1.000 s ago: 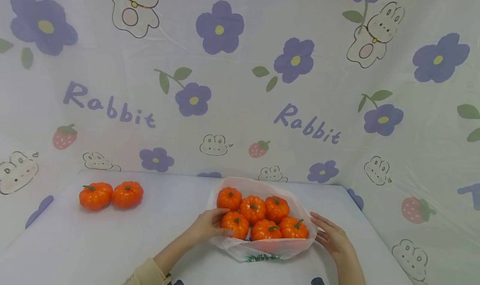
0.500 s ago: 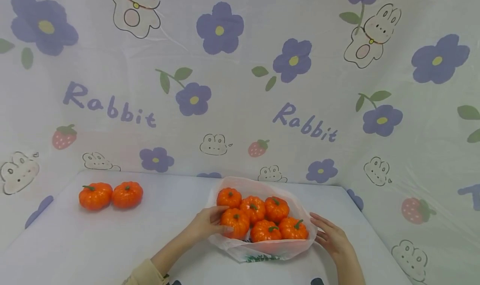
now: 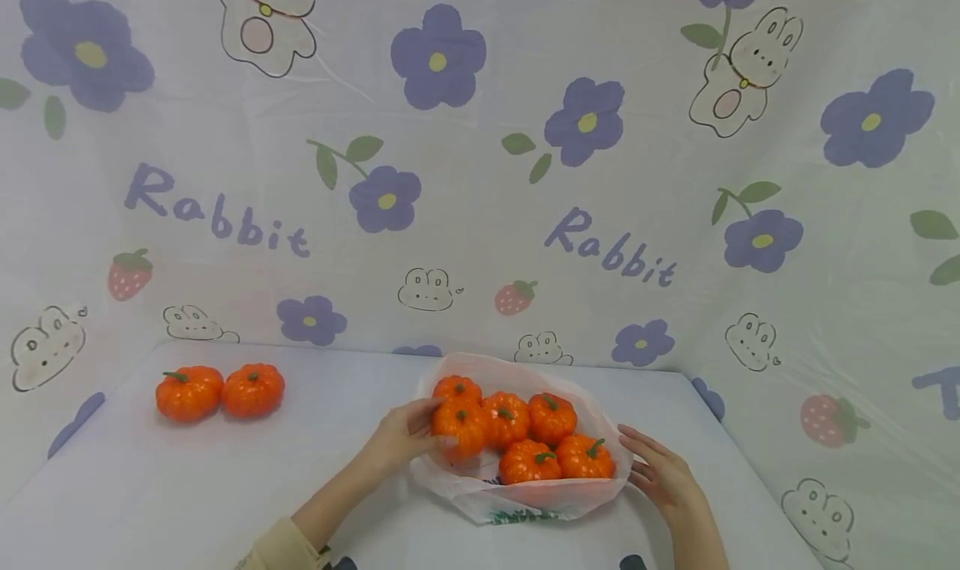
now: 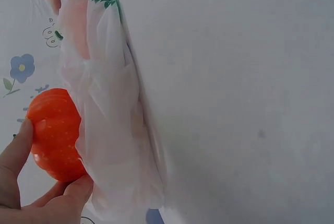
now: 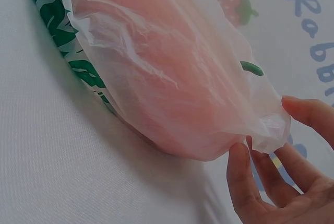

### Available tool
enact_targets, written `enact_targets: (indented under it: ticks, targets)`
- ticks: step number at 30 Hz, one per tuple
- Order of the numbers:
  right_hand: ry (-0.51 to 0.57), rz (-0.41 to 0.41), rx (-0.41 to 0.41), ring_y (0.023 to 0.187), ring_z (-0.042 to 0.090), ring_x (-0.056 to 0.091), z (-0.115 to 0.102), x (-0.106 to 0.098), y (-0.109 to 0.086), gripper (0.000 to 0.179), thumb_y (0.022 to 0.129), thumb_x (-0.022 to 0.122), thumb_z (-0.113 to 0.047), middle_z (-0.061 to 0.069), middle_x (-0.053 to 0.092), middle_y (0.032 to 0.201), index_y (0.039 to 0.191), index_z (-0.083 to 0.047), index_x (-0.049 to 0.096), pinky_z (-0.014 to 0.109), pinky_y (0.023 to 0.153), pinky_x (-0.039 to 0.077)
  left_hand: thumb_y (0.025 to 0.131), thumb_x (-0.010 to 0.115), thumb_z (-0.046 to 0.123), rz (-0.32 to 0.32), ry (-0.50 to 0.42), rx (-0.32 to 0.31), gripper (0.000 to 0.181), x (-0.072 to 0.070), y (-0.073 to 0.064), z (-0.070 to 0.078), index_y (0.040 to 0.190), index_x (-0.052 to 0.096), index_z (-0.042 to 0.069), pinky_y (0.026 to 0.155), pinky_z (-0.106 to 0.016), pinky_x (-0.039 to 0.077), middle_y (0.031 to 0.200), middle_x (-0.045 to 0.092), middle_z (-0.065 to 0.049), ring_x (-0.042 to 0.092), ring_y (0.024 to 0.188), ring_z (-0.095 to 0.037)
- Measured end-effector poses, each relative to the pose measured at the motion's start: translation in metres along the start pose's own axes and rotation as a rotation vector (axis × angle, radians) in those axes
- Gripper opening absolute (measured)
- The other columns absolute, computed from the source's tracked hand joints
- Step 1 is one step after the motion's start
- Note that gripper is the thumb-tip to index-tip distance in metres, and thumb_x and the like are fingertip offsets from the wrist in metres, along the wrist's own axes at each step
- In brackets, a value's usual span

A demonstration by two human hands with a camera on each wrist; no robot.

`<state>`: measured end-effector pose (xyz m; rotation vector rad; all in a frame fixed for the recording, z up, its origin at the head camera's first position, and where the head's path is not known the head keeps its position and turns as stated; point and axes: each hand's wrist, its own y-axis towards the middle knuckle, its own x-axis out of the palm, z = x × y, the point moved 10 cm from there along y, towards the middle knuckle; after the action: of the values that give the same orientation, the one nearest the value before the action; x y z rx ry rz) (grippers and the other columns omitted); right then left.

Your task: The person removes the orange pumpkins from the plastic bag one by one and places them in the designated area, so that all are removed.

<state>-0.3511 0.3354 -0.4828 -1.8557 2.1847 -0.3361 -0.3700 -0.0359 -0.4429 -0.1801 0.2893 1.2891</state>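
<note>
The head view shows the left hand (image 3: 408, 432) gripping an orange pumpkin (image 3: 462, 428) between thumb and fingers at the left end of a white plastic bag (image 3: 525, 497). The left wrist view shows the fingers on both sides of it, with the bag's wall hiding part of the pumpkin. Five other pumpkins (image 3: 553, 420) sit in the bag's wide mouth, one of them partly covered by the held one. The right hand (image 3: 663, 474) has its fingertips against the bag's right end; in the right wrist view a corner of the plastic lies between its spread fingers, but I cannot tell whether they pinch it. Two more pumpkins (image 3: 253, 391) stand side by side on the white table (image 3: 330, 412), well apart at the left.
</note>
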Motion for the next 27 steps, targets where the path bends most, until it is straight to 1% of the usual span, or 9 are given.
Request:
enact_targets:
  ticks: [3,6,9,12,14,16,21,24,27]
  targets:
    - [-0.004,-0.002,-0.003,0.112,0.017,0.056,-0.001,0.001,0.001,0.058,0.09,0.068,-0.038,0.006,0.042,0.151,0.141,-0.014,0.053,0.042,0.115,0.04,0.084,0.077,0.018,0.019,-0.004,0.015,0.066,-0.006,0.002,0.001,0.141,0.049,0.002,0.109,-0.046,0.044,0.147,0.049,-0.019,0.047,0.137,-0.036]
    - [-0.005,-0.008,-0.005,0.115,0.019,0.054,-0.001,0.002,0.002,0.059,0.091,0.067,-0.038,0.009,0.036,0.155,0.142,-0.013,0.052,0.045,0.117,0.038,0.083,0.077,0.017,0.032,-0.014,0.03,0.066,-0.011,0.005,0.002,0.141,0.049,0.001,0.109,-0.046,0.043,0.147,0.049,-0.019,0.047,0.137,-0.036]
    - [-0.008,-0.014,-0.007,0.114,0.018,0.054,-0.001,0.003,0.003,0.058,0.092,0.067,-0.038,0.008,0.038,0.154,0.142,-0.014,0.052,0.044,0.116,0.039,0.083,0.077,0.017,0.045,-0.028,0.023,0.066,-0.017,0.006,0.002,0.141,0.049,0.003,0.11,-0.045,0.042,0.147,0.049,-0.017,0.047,0.137,-0.034]
    - [-0.011,-0.015,-0.007,0.108,0.014,0.057,-0.002,0.002,0.005,0.056,0.091,0.068,-0.037,-0.001,0.05,0.141,0.141,-0.014,0.054,0.032,0.106,0.048,0.083,0.077,0.018,0.052,-0.037,0.021,0.067,-0.022,0.007,0.004,0.142,0.048,0.004,0.11,-0.043,0.043,0.149,0.048,-0.016,0.046,0.138,-0.033]
    - [-0.011,-0.022,-0.008,0.105,0.012,0.058,-0.002,0.002,0.004,0.056,0.091,0.068,-0.036,-0.008,0.055,0.131,0.14,-0.015,0.054,0.025,0.097,0.05,0.083,0.077,0.019,0.061,-0.047,0.016,0.068,-0.025,0.006,0.006,0.142,0.048,0.004,0.11,-0.043,0.043,0.149,0.047,-0.017,0.046,0.139,-0.033]
    - [-0.005,-0.023,-0.008,0.102,0.011,0.059,-0.002,0.002,0.004,0.056,0.089,0.07,-0.036,-0.012,0.057,0.124,0.139,-0.015,0.055,0.021,0.09,0.051,0.083,0.078,0.021,0.07,-0.05,0.011,0.068,-0.029,0.005,0.007,0.142,0.048,0.004,0.109,-0.042,0.043,0.15,0.046,-0.017,0.046,0.139,-0.033]
    - [-0.01,-0.015,-0.006,0.102,0.012,0.059,-0.002,0.001,0.003,0.057,0.089,0.07,-0.037,-0.012,0.056,0.124,0.139,-0.015,0.055,0.018,0.087,0.051,0.083,0.077,0.02,0.095,-0.049,0.002,0.068,-0.039,0.006,0.006,0.142,0.048,0.004,0.109,-0.042,0.043,0.149,0.047,-0.018,0.045,0.139,-0.033]
    - [-0.018,-0.009,0.0,0.103,0.012,0.058,-0.002,0.001,0.003,0.058,0.09,0.069,-0.037,-0.009,0.055,0.13,0.141,-0.014,0.053,0.019,0.087,0.051,0.084,0.077,0.018,0.106,-0.055,0.006,0.067,-0.045,0.007,0.005,0.142,0.048,0.003,0.11,-0.042,0.042,0.149,0.046,-0.018,0.044,0.14,-0.033]
    - [-0.019,-0.006,0.004,0.105,0.014,0.057,-0.002,0.002,0.003,0.06,0.09,0.07,-0.037,-0.002,0.051,0.14,0.141,-0.013,0.052,0.021,0.091,0.05,0.084,0.076,0.017,0.119,-0.05,0.003,0.066,-0.052,0.006,0.002,0.143,0.047,0.004,0.11,-0.042,0.042,0.15,0.046,-0.018,0.043,0.14,-0.033]
